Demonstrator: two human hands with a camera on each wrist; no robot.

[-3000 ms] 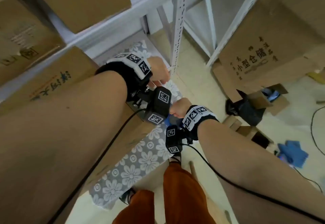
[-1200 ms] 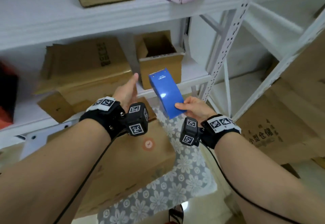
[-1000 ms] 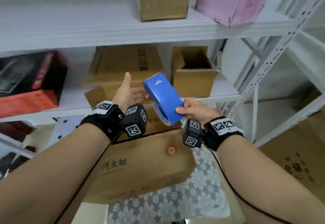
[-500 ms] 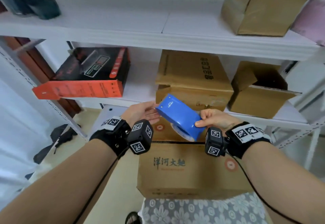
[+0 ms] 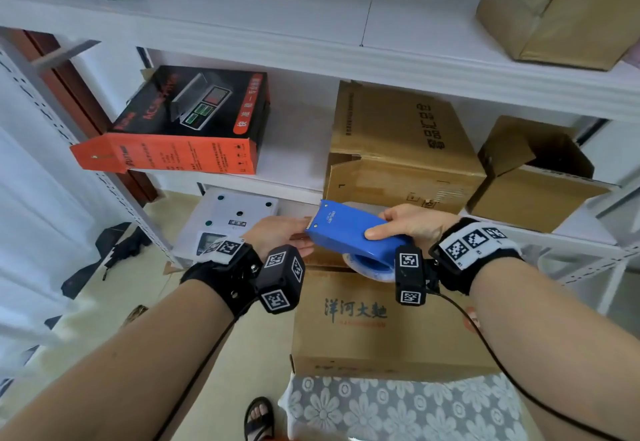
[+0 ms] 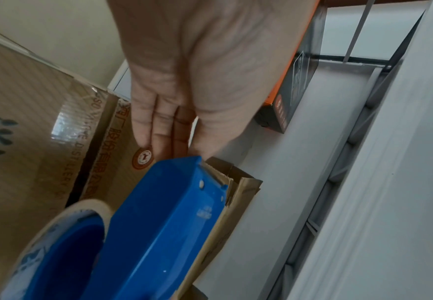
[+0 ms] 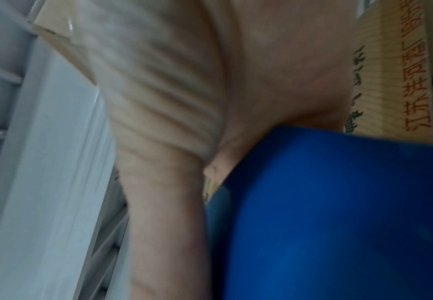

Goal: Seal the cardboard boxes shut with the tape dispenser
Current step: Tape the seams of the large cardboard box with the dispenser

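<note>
My right hand (image 5: 405, 224) grips the blue tape dispenser (image 5: 346, 232) from above, thumb on its near side. It lies nearly level, toothed end pointing left, just above a printed cardboard box (image 5: 381, 329). The tape roll (image 5: 367, 267) hangs under it. My left hand (image 5: 280, 236) reaches in from the left, straight fingers (image 6: 159, 125) touching the dispenser's (image 6: 164, 223) toothed end; their tips are hidden behind it. The left wrist view shows the roll (image 6: 56, 219) and the box top (image 6: 30, 132) with a dark gap between flaps. The right wrist view is filled by palm and dispenser (image 7: 338, 213).
The box stands on a floral cloth (image 5: 381, 409). Behind it a white metal shelf (image 5: 298, 177) carries a black-and-orange carton (image 5: 180, 122), a closed cardboard box (image 5: 398, 149) and an open one (image 5: 533, 181). A white scale (image 5: 225, 226) lies on the floor. A sandalled foot (image 5: 259, 416) shows below.
The dispenser has tipped from upright to nearly level and come down over the box. My left hand has moved from open beside it to its toothed end. The view has swung left.
</note>
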